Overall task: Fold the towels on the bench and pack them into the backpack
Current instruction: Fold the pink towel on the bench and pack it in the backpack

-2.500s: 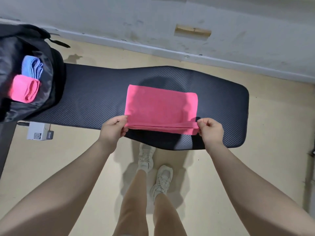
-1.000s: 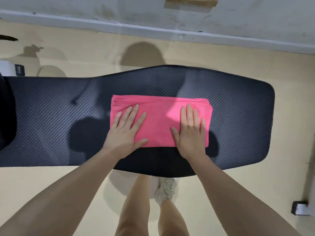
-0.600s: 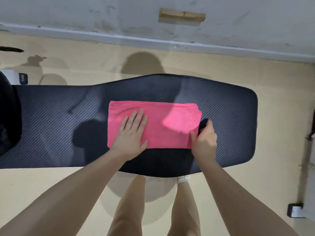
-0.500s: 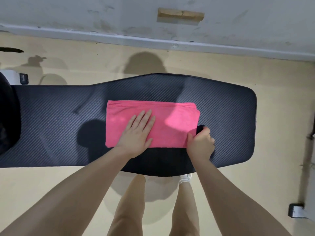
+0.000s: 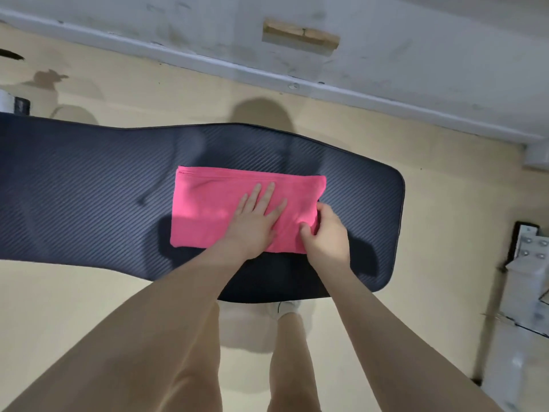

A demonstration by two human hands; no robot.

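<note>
A pink towel (image 5: 208,212), folded into a long rectangle, lies on the black ribbed bench (image 5: 89,188). My left hand (image 5: 255,221) lies flat on the towel's middle, fingers straight and spread, pressing it down. My right hand (image 5: 325,233) grips the towel's right end, thumb on top and fingers curled around the edge, which is bunched up slightly. The backpack is out of view.
The bench runs left to right over a beige floor, its rounded end (image 5: 398,209) at the right. A grey wall (image 5: 386,55) with a wooden block (image 5: 300,37) stands behind. White equipment (image 5: 528,292) stands at the right edge. My legs are below the bench.
My left hand slid right toward the towel's middle. My right hand left the towel's top, moved to its right end and closed on the edge, lifting it a little.
</note>
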